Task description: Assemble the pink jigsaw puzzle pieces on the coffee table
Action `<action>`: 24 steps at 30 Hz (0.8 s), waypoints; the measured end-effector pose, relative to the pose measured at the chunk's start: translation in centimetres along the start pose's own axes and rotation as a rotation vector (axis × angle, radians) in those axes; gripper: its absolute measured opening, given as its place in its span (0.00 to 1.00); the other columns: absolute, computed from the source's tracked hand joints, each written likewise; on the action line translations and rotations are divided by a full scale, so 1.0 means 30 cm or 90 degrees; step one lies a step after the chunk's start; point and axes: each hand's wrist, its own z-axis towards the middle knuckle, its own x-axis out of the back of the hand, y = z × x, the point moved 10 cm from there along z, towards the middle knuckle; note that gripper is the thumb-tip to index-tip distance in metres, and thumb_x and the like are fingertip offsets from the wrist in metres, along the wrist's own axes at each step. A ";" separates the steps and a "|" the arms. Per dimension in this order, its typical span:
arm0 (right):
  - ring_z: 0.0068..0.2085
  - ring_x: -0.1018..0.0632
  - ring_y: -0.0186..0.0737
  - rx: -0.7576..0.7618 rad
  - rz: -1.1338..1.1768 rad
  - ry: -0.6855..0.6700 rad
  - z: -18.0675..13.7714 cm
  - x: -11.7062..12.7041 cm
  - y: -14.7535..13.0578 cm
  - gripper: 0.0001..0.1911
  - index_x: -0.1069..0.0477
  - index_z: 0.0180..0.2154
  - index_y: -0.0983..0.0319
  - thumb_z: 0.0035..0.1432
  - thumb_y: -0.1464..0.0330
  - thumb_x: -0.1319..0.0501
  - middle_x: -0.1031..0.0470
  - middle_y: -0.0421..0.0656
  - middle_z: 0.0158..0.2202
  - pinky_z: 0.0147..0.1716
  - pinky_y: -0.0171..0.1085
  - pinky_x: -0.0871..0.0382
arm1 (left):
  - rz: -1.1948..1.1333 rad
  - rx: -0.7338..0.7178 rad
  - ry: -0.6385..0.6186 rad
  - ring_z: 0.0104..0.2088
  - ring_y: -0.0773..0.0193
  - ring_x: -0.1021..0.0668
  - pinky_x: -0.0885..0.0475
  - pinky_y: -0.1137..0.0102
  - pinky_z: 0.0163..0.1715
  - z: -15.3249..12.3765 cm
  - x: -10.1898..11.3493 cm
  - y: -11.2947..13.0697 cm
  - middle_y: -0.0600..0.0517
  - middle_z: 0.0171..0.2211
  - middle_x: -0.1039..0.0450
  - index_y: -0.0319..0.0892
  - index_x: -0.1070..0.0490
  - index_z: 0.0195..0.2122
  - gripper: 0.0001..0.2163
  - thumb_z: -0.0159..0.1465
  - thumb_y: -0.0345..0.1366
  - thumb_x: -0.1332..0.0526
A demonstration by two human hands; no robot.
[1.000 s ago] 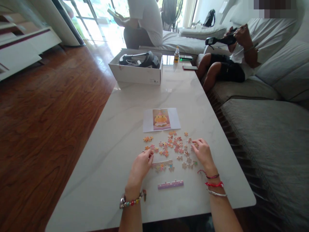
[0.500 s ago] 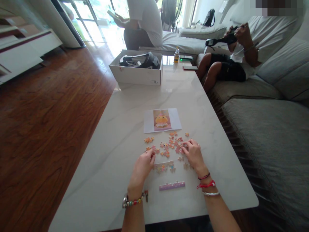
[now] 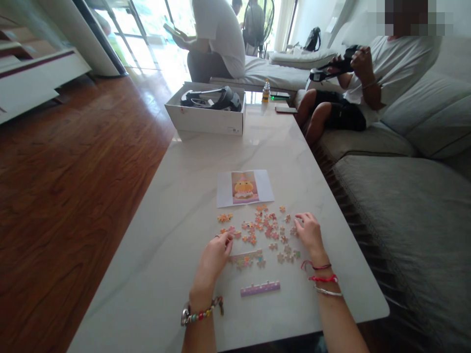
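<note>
My left hand (image 3: 218, 252), fingers curled together, rests left of the joined puzzle strip (image 3: 246, 258); whatever its fingertips may hold is hidden. Just beyond it lie pink and orange puzzle pieces (image 3: 233, 231). At the right side of the loose pieces is my right hand (image 3: 309, 232), thumb and forefinger apart, close to a small puzzle piece (image 3: 293, 231). Pink puzzle pieces (image 3: 268, 225) are scattered between the hands, with pale puzzle pieces (image 3: 287, 253) nearer me. A purple joined puzzle strip (image 3: 260, 289) lies in front. Behind the pieces is a printed reference picture (image 3: 245, 188).
On the white table (image 3: 154, 255), a box (image 3: 206, 120) holds a dark headset-like device (image 3: 211, 98). A bottle (image 3: 265, 91) and a phone (image 3: 286, 110) are at the far end. One person sits on the right sofa (image 3: 408, 196) holding a device; another sits at the back.
My right hand has moved right, away from the pink pieces, uncovering several pieces. My left hand stays near the same pieces. The whole view has shifted slightly.
</note>
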 end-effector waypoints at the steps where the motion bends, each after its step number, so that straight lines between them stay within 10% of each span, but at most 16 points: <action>1: 0.34 0.28 0.40 -0.013 -0.002 0.009 0.000 0.016 0.028 0.11 0.29 0.34 0.63 0.52 0.68 0.47 0.29 0.47 0.33 0.37 0.39 0.36 | 0.002 0.003 -0.003 0.32 0.66 0.26 0.34 0.73 0.34 0.001 -0.001 -0.001 0.49 0.32 0.27 0.41 0.33 0.33 0.07 0.60 0.32 0.50; 14: 0.31 0.27 0.38 -0.033 0.073 -0.050 -0.012 0.052 0.064 0.09 0.28 0.32 0.63 0.50 0.67 0.45 0.27 0.45 0.32 0.35 0.38 0.34 | 0.122 0.290 0.187 0.32 0.59 0.25 0.34 0.70 0.29 -0.074 0.185 -0.174 0.47 0.32 0.26 0.43 0.32 0.35 0.11 0.59 0.40 0.50; 24: 0.31 0.27 0.37 0.001 0.103 -0.070 -0.013 0.022 0.020 0.09 0.28 0.34 0.63 0.50 0.68 0.43 0.28 0.44 0.33 0.35 0.37 0.34 | 0.087 0.300 0.156 0.32 0.59 0.24 0.34 0.70 0.28 -0.061 0.163 -0.173 0.47 0.32 0.26 0.44 0.32 0.34 0.11 0.58 0.42 0.50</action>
